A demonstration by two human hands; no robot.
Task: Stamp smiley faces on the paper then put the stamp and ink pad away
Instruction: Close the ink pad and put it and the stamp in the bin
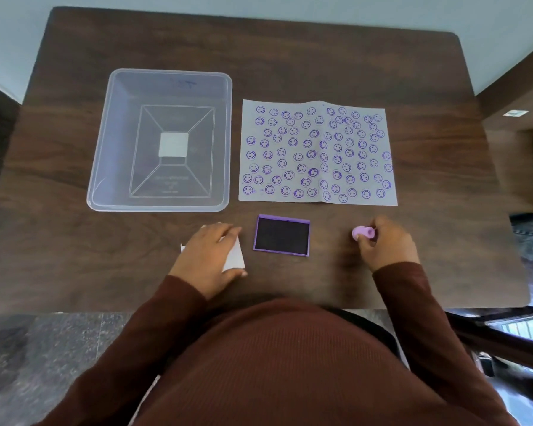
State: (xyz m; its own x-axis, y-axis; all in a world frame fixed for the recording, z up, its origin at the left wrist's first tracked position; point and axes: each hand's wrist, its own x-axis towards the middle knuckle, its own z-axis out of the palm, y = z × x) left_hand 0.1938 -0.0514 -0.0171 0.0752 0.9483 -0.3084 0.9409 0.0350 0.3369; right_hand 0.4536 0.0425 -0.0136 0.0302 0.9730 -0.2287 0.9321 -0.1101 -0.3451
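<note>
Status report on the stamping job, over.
Left grip rests on white card. Right grip holds pink stamp. Ink pad uncovered between them, paper full of smileys. Nothing blocks the bin.

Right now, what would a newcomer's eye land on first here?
The paper, right of centre, is crowded with purple smiley faces. Nearer the person lies the open ink pad, and to its right the right hand grips the pink stamp. A clear tub sits left of the paper.
</note>
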